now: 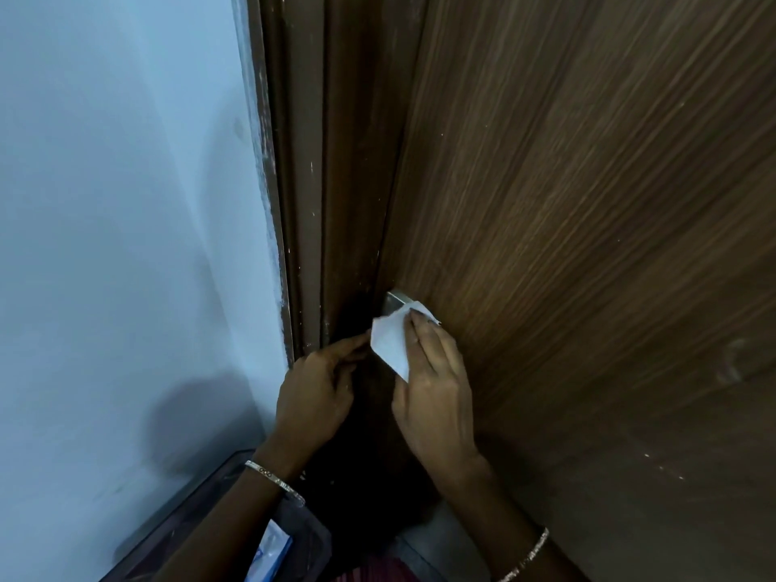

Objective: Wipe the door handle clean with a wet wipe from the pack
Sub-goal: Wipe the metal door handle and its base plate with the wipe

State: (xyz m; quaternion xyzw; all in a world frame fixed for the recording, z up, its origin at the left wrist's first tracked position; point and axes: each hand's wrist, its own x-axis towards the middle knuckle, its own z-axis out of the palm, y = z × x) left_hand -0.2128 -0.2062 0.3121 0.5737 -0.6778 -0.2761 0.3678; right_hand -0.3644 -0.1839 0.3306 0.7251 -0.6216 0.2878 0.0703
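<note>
A white wet wipe (392, 340) lies over the metal door handle (396, 300) on the brown wooden door (588, 203); only the handle's top corner shows. My right hand (432, 384) presses the wipe against the handle with flat fingers. My left hand (319, 388) pinches the wipe's left edge with thumb and forefinger. The blue and white wipe pack (268, 552) lies low in view, under my left forearm.
A dark brown door frame (306, 203) runs down beside the door, with a pale blue wall (126, 203) to its left. A dark piece of furniture (189, 510) stands at the bottom left beneath the pack.
</note>
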